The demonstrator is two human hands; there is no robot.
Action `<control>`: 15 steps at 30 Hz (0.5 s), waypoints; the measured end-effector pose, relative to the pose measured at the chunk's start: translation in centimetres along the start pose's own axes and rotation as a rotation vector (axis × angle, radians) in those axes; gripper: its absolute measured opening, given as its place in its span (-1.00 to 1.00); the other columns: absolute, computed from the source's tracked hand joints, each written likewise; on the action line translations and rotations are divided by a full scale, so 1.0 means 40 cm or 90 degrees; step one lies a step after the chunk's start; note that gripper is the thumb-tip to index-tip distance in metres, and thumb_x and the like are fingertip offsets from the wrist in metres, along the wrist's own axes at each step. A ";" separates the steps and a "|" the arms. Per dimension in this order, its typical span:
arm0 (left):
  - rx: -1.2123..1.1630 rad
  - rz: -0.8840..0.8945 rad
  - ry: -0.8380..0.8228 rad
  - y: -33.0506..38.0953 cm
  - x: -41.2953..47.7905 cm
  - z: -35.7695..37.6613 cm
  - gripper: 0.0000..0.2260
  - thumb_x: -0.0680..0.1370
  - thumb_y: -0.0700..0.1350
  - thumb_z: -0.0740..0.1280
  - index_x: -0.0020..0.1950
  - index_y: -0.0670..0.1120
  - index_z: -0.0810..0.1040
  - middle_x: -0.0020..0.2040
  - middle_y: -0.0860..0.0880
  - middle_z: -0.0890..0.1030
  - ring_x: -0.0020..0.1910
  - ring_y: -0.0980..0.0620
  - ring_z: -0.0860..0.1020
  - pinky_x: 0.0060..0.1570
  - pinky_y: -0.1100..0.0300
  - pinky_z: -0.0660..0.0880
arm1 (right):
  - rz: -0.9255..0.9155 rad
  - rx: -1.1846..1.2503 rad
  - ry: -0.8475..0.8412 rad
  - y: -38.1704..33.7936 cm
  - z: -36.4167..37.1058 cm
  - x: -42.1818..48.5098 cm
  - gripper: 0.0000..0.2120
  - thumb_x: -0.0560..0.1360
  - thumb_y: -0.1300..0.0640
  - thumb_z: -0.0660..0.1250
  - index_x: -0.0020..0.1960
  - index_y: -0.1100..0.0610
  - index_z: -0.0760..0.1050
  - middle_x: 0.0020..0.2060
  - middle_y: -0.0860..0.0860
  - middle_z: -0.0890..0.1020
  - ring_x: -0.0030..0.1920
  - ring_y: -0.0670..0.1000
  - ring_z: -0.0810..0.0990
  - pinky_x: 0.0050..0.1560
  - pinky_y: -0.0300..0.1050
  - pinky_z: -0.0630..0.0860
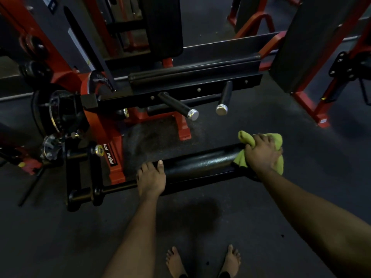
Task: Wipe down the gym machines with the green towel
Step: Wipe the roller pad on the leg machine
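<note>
Fingers of the right hand (263, 155) were curled tight round the green towel (241, 160), which was bunched into a wad and pressed on the right end of the black roller pad (200, 163). The left hand (151, 180) lay loosely over the pad's left end, fingers draped across the top and holding nothing, apparently steadying it. Beyond the pad stood the red frame (115, 169) of the machine and two black handles (178, 106). Most of the pad, between the hands, probably had yet to be wiped. A hard stroke could make the roller turn under the towel, so the cloth would ride round rather than rub. Bunched so small, it might also miss strips. The person's bare feet (174, 261) stood just below, exposed if the pad arm dropped.
</note>
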State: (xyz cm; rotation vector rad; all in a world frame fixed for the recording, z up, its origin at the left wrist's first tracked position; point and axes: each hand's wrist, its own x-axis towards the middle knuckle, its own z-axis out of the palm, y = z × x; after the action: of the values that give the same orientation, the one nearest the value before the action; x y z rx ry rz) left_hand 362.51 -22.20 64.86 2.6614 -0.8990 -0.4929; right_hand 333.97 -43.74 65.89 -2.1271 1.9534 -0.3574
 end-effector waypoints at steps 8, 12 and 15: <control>0.034 -0.031 0.031 0.013 -0.001 0.017 -0.44 0.69 0.18 -0.03 0.40 -0.25 0.38 0.40 -0.25 0.42 0.37 -0.26 0.37 0.40 -0.13 0.30 | -0.269 0.016 -0.045 -0.175 0.082 -0.204 -0.46 0.44 -0.20 0.15 0.37 -0.10 0.49 0.43 -0.04 0.49 0.49 0.13 0.35 0.47 0.40 0.02; 0.013 -0.024 0.044 0.010 -0.004 0.020 -0.46 0.69 0.16 -0.01 0.37 -0.26 0.39 0.38 -0.26 0.43 0.37 -0.27 0.38 0.38 -0.15 0.31 | -0.270 0.013 -0.018 -0.056 0.056 -0.105 -0.46 0.44 -0.20 0.15 0.37 -0.10 0.48 0.42 -0.05 0.50 0.46 0.10 0.36 0.45 0.33 0.18; 0.000 -0.022 0.056 0.008 -0.007 0.026 -0.48 0.69 0.15 0.00 0.36 -0.26 0.40 0.37 -0.26 0.44 0.36 -0.28 0.38 0.38 -0.16 0.31 | -0.187 0.022 0.037 0.022 0.029 -0.031 -0.48 0.41 -0.18 0.14 0.30 -0.04 0.53 0.34 -0.03 0.56 0.40 0.12 0.41 0.39 0.34 0.20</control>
State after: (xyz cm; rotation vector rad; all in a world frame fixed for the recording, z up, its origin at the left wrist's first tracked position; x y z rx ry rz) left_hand 361.72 -22.43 64.11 2.6791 -0.8284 -0.3805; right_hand 333.41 -42.59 64.49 -2.4078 1.6487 -0.5051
